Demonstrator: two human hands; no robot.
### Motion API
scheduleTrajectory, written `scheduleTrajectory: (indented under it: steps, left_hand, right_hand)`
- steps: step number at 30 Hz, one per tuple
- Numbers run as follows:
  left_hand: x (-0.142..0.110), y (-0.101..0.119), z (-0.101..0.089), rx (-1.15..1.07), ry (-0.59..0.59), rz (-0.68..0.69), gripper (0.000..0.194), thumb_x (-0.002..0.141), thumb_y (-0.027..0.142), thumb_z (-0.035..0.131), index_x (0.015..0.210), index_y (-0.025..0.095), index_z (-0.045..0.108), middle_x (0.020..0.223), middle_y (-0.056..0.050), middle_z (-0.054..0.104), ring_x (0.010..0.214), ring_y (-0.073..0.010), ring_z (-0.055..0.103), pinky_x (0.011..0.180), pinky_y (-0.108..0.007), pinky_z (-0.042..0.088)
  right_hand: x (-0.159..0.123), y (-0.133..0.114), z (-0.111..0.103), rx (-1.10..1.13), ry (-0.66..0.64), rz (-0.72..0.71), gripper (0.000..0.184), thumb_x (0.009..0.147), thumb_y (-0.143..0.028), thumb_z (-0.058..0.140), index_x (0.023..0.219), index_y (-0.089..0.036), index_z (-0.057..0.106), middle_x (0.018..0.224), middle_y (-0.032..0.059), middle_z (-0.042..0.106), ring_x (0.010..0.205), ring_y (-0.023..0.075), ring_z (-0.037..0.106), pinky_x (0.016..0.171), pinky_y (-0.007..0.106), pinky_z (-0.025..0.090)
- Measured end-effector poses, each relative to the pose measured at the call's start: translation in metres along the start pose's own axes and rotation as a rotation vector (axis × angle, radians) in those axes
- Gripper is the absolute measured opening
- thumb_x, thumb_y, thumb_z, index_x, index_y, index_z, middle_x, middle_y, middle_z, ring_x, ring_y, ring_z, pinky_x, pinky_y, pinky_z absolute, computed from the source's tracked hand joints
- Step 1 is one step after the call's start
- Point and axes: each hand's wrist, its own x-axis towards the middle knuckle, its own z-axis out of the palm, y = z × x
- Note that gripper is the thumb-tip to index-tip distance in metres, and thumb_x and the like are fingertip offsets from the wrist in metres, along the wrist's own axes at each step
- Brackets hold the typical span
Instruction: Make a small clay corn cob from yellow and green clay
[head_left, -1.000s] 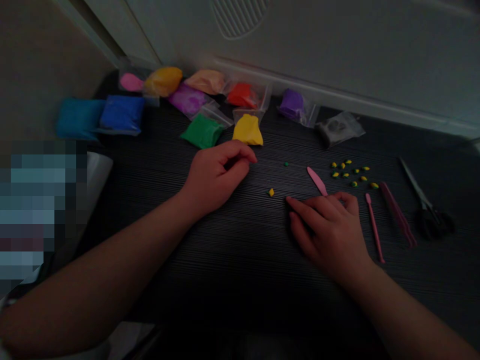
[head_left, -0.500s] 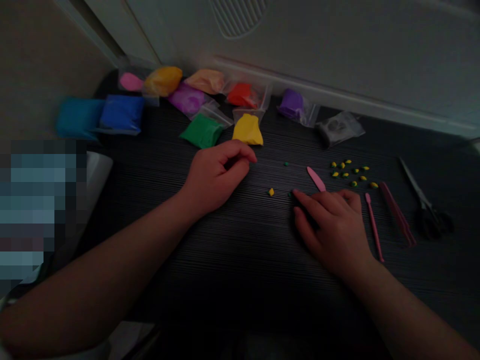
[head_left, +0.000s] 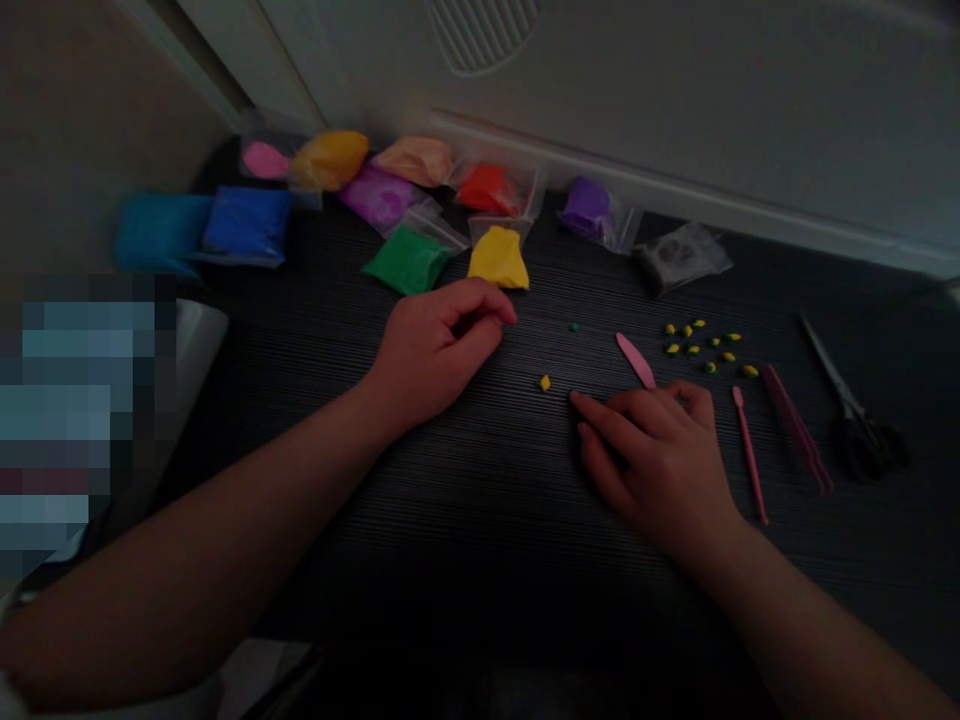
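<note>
My right hand [head_left: 660,455] lies low over the dark tabletop with its fingers spread. Its index fingertip presses on the surface; a tiny green clay bit seen there before is hidden, apparently under that finger. Just left of the fingertip sits a small yellow clay piece [head_left: 545,383]. Farther back lies a tiny green clay ball [head_left: 574,327]. My left hand [head_left: 439,345] rests on the table, loosely curled, with a gap between thumb and index finger and nothing visible in it. Behind it are bags of yellow clay [head_left: 498,258] and green clay [head_left: 409,262]. A pink clay knife [head_left: 634,360] lies beyond my right hand.
Several yellow-and-green clay pieces [head_left: 693,350] lie at right. Beside them are a pink tool [head_left: 750,455], pink tweezers [head_left: 796,430] and scissors [head_left: 851,400]. More clay bags, including blue [head_left: 247,225] and purple [head_left: 586,206], line the back by the pale wall [head_left: 675,120].
My right index finger has slid a little left and toward me, and the green bit by its tip has gone out of sight. My left hand stays in place.
</note>
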Motion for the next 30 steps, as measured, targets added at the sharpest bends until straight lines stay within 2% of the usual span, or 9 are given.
scheduleTrajectory:
  steps: [5, 10, 23, 30]
  left_hand:
    - [0.0001, 0.0003, -0.0001, 0.002, -0.002, 0.004, 0.015, 0.076, 0.021, 0.045, 0.081, 0.024, 0.059, 0.072, 0.001, 0.062, 0.066, -0.0143, 0.056, 0.060, -0.027, 0.042]
    - [0.0000, -0.0005, 0.0005, -0.005, 0.003, 0.006, 0.015, 0.075, 0.021, 0.045, 0.080, 0.023, 0.059, 0.070, 0.001, 0.061, 0.066, -0.0142, 0.056, 0.060, -0.027, 0.042]
    - [-0.0001, 0.0009, 0.0003, -0.002, 0.010, 0.014, 0.015, 0.076, 0.019, 0.045, 0.080, 0.021, 0.060, 0.073, 0.001, 0.062, 0.065, -0.0133, 0.055, 0.062, -0.027, 0.042]
    - [0.0002, 0.0000, 0.0000, 0.000, -0.007, 0.005, 0.015, 0.076, 0.020, 0.044, 0.080, 0.023, 0.059, 0.073, 0.002, 0.062, 0.067, -0.0143, 0.056, 0.061, -0.027, 0.042]
  right_hand:
    - [-0.0004, 0.0009, 0.0003, -0.002, 0.023, 0.030, 0.030, 0.083, -0.028, 0.045, 0.109, -0.022, 0.057, 0.083, 0.0039, 0.060, 0.078, 0.0178, 0.051, 0.080, 0.039, 0.025]
    - [-0.0006, -0.0017, 0.0005, -0.004, -0.006, -0.001, 0.029, 0.083, -0.029, 0.045, 0.109, -0.024, 0.057, 0.082, 0.0028, 0.060, 0.077, 0.0173, 0.050, 0.081, 0.039, 0.025]
    - [0.0001, 0.0063, 0.0004, -0.003, 0.060, 0.025, 0.028, 0.082, -0.027, 0.046, 0.106, -0.019, 0.058, 0.083, 0.0046, 0.062, 0.077, 0.0178, 0.052, 0.078, 0.037, 0.027]
    - [0.0006, 0.0014, 0.0011, -0.009, 0.013, 0.002, 0.030, 0.083, -0.028, 0.045, 0.110, -0.022, 0.057, 0.081, 0.0030, 0.060, 0.077, 0.0172, 0.050, 0.080, 0.038, 0.026]
